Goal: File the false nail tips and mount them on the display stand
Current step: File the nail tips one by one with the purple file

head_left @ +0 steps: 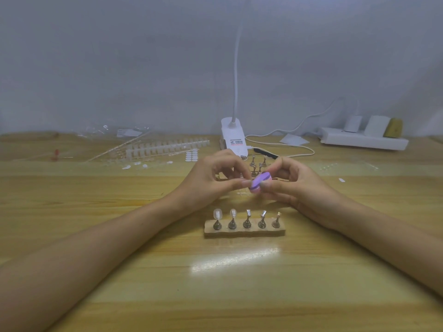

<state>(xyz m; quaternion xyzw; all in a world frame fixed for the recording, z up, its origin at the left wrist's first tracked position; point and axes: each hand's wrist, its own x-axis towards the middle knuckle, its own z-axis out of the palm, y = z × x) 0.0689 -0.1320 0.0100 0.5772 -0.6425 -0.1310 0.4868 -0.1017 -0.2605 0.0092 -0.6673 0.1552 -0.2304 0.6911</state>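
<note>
Nail tips [217,214] — two clear ones — stand mounted on the two leftmost pegs of the display stand [244,231], a pale five-peg block at the middle of the tabletop [239,295]. The other three pegs show tilted metal heads.

Room to move: plain wood runs from the stand toward me, flanked by my forearms, which converge from the lower corners. The far edge of the tabletop meets the grey wall.

Just behind the stand my hands meet above the wood. The right grip [294,185] is clamped, fingers curled, on a purple nail file [260,181] with a dark stripe. The left grip [215,180] has thumb and forefinger pinched together against the file's left edge. A pale sliver shows there, but I cannot tell whether it is a tip or a fingernail.

Obstacles: spare pegs [257,165] cluster directly behind the hands, in front of a white clip lamp [233,137] whose neck rises along the wall. A power strip [364,140] lies at the far right.

At the far left lie strips of unmounted tips [165,147], loose tips [126,167], a sheet of white oval pads [191,155], clear packaging [107,133] and a small red object [55,154] — all well apart from the stand.
</note>
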